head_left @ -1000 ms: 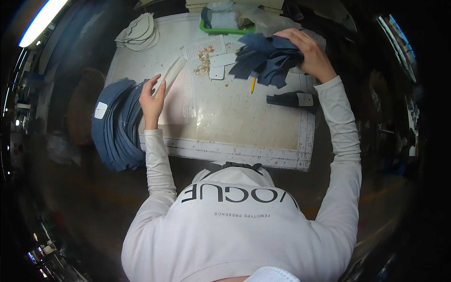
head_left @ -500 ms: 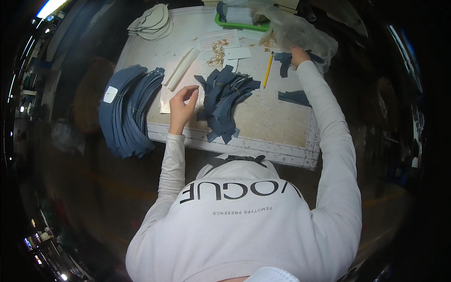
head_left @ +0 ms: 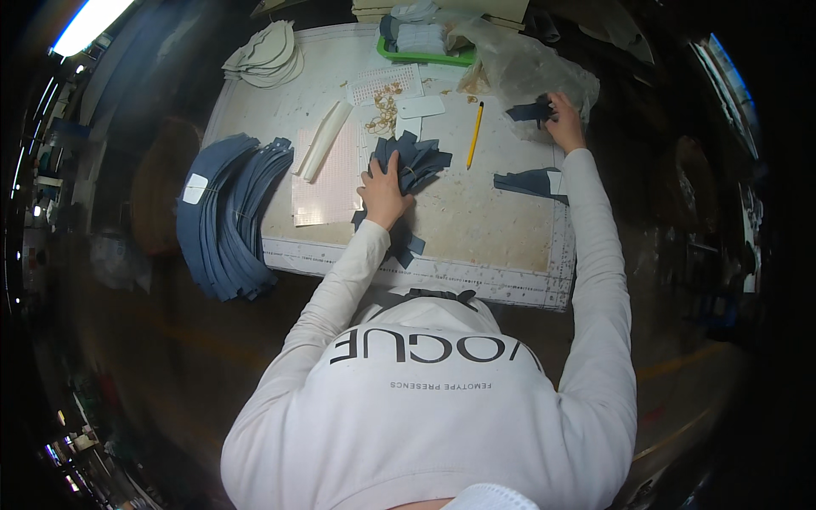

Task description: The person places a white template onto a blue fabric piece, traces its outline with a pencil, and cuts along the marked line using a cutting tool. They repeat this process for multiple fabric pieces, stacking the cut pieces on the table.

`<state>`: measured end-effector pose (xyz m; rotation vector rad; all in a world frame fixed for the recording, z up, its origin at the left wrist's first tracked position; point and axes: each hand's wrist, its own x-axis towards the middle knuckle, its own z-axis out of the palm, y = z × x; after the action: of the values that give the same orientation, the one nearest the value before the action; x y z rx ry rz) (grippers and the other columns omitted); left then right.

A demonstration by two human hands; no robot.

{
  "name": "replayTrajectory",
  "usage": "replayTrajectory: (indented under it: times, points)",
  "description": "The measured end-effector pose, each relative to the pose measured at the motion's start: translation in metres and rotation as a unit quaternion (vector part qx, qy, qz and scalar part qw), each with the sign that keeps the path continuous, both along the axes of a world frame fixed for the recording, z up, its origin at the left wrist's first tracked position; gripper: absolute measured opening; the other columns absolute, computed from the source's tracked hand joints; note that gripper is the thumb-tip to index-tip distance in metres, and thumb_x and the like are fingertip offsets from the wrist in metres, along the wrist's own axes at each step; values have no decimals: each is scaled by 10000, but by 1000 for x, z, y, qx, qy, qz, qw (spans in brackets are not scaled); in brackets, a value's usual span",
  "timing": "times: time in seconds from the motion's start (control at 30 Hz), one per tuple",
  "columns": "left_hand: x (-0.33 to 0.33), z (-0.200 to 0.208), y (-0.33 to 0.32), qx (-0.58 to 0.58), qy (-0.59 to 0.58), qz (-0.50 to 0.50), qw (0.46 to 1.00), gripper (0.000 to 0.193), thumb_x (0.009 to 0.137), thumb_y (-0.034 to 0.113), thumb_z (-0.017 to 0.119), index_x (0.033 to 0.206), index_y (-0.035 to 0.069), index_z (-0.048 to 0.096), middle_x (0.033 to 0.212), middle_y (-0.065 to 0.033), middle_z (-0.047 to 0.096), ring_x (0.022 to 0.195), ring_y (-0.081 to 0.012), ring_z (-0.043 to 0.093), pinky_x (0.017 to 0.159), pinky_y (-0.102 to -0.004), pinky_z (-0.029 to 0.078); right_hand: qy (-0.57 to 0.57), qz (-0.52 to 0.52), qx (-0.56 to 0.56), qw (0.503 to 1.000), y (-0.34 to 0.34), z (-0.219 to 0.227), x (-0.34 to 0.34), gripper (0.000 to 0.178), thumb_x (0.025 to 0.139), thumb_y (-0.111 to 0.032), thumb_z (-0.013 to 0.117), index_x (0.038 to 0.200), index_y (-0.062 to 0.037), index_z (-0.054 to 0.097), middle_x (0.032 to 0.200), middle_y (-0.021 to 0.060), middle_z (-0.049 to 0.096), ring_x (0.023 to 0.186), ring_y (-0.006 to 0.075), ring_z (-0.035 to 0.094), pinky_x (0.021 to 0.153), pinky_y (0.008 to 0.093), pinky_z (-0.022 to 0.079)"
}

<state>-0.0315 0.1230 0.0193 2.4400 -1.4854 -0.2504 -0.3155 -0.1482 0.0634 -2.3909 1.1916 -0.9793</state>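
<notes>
Many long blue fabric strips (head_left: 204,234), bundled and tagged in white, droop over the left edge of the table (head_left: 476,221). Pale cut pieces (head_left: 268,58) lie stacked at the far corner, and nearer me a white rolled sheet (head_left: 325,143) rests on a printed grid sheet (head_left: 323,200). The left hand (head_left: 384,191), fingers spread, lies on short dark-blue strips (head_left: 418,160) just below a tangle of rubber bands (head_left: 384,112). Next comes a yellow pencil (head_left: 476,136); then a tagged dark bundle (head_left: 523,182). Farther right, the right hand (head_left: 563,125) pinches a small dark-blue bunch (head_left: 529,111) before a clear plastic bag (head_left: 544,68).
</notes>
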Motion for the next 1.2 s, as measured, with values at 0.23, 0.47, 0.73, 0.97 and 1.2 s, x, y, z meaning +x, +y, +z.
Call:
replayTrajectory:
  times: [0.23, 0.47, 0.73, 0.97, 1.2]
  points:
    - [16, 39, -9, -47, 12, -26, 998, 942, 543, 176, 805, 1376, 261, 374, 1250, -165, 456, 1054, -416, 516, 816, -531, 482, -213, -38, -41, 975, 72, 69, -16, 289, 747, 2, 697, 1000, -50, 568, 981, 65, 664, 866, 160, 648, 789, 260, 491]
    - [52, 80, -55, -293, -109, -97, 945, 645, 749, 394, 739, 1270, 84, 517, 1263, -191, 516, 1176, -355, 483, 985, -449, 394, -178, 38, -115, 977, 149, 84, 26, 271, 697, 42, 695, 931, -55, 598, 1023, 77, 633, 898, 172, 641, 766, 262, 506]
    - [0, 4, -8, 11, 838, 63, 542, 458, 912, 481, 544, 1086, 57, 568, 954, -83, 607, 847, -176, 617, 758, -317, 539, -107, 272, 191, 937, 225, 15, 104, 272, 764, 57, 575, 1012, -52, 604, 978, 93, 597, 854, 254, 627, 755, 342, 515]
    - [-8, -4, 6, -93, 864, 92, 487, 416, 916, 395, 583, 1089, 17, 599, 1026, -99, 626, 877, -186, 618, 736, -278, 514, -46, 159, 171, 971, 243, -28, 132, 359, 764, -116, 692, 1096, -86, 562, 1074, 102, 528, 885, 307, 608, 757, 393, 508]
    - [27, 0, -16, -183, 758, 138, 611, 329, 961, 352, 509, 901, 32, 558, 825, -109, 648, 753, -237, 660, 700, -310, 541, 28, 215, 117, 969, 261, -20, 140, 171, 828, -182, 626, 911, -73, 523, 948, 105, 519, 917, 311, 564, 726, 411, 483]
